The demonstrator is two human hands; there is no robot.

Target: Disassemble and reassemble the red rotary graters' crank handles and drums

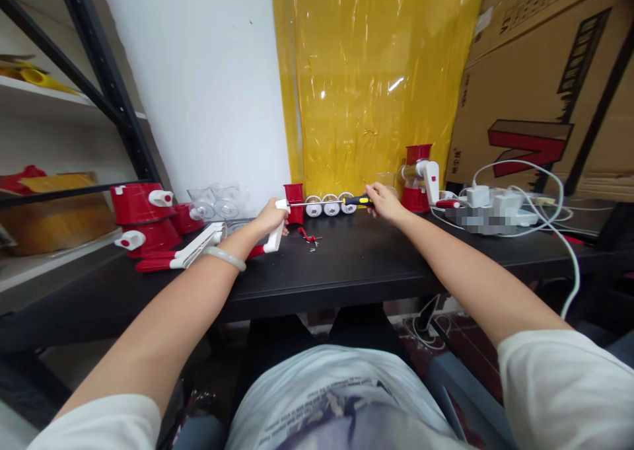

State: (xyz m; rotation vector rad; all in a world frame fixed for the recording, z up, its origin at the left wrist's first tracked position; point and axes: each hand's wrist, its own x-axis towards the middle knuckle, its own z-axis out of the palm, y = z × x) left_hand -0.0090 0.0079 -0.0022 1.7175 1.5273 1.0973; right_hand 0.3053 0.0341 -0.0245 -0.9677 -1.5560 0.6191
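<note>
My left hand (270, 217) is closed around a white and red crank handle (273, 236), holding it upright on the black table (347, 265). My right hand (382, 201) grips the yellow and black handle of a screwdriver (341, 201). The screwdriver lies level, and its tip reaches the top of the crank handle by my left hand. A small red cup-shaped part (294, 202) stands just behind the tip. Small red pieces (307, 236) lie on the table in front of it.
Red grater bodies (141, 219) and another white and red handle (191, 252) sit at the left, with clear plastic parts (220, 202) behind. Three white round parts (331, 205) line the back. An assembled red grater (419, 179), white chargers and cables (500, 205) lie right. Cardboard boxes (545, 73) stand behind.
</note>
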